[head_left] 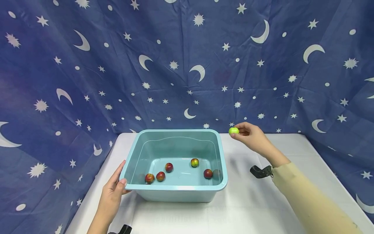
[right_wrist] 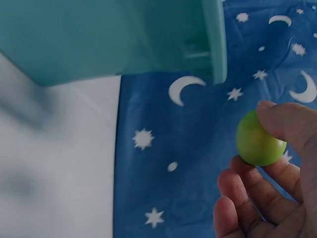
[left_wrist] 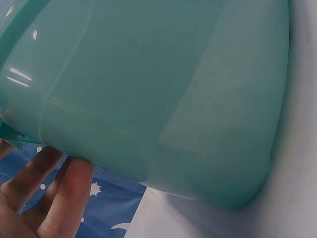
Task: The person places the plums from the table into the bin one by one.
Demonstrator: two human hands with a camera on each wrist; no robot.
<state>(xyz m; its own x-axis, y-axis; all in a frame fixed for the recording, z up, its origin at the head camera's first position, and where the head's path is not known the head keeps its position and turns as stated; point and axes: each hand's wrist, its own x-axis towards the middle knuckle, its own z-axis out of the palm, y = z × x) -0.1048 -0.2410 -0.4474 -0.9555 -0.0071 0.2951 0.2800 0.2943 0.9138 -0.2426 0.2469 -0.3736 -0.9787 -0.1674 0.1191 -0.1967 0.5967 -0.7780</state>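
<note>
A light blue plastic tub (head_left: 175,188) stands on the white-covered table. My left hand (head_left: 112,190) holds its near left corner, thumb at the rim and fingers against the outside wall; the left wrist view shows several fingers (left_wrist: 69,193) beside that wall. Past the tub's right side and above the table, my right hand (head_left: 253,139) pinches a small round green fruit (head_left: 233,130) between thumb and fingers. In the right wrist view the green fruit (right_wrist: 257,141) looks smooth and shiny. On the tub's floor lie several small fruits, such as a dark red one (head_left: 168,167) and a yellow-green and red one (head_left: 194,162).
The white tablecloth (head_left: 251,201) spreads around the tub. Behind and at both sides hangs a blue cloth (head_left: 169,39) printed with white moons and stars. Black straps (head_left: 261,171) are on the wrists.
</note>
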